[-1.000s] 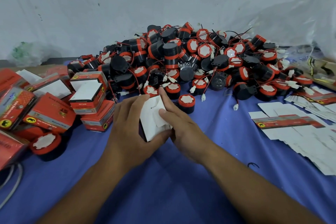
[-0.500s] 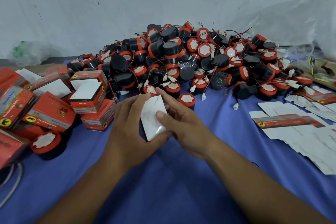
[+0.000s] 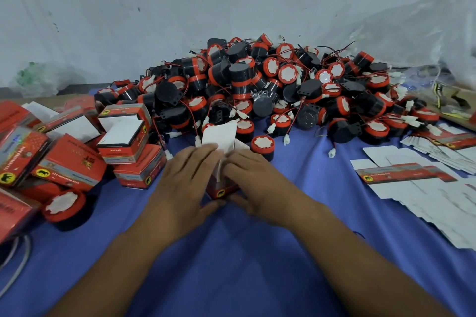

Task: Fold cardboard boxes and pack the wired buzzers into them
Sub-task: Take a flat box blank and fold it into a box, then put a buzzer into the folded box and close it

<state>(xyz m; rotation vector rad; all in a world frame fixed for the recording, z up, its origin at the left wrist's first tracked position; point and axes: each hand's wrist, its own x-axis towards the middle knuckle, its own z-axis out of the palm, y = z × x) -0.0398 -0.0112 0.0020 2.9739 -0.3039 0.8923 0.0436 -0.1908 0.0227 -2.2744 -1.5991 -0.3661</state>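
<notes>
Blue cloth covers the desk (image 3: 244, 278). Beyond the grip rises the heap of wired buzzers (image 3: 270, 90); flat box blanks (image 3: 425, 188) lie right of it, folded boxes (image 3: 123, 141) left. Left grip (image 3: 190, 175) and right grip (image 3: 257, 177) clamp one red cardboard box (image 3: 221, 189), white flap (image 3: 220, 134) upright.

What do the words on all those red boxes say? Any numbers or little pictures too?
"ST", upside down: on the red box at the left.
Yellow round sign with a black animal, no words: on that box, the half-folded box and the flat box.
All other print on the boxes: too blurred to read.
Buzzers: no text that shows.
</notes>
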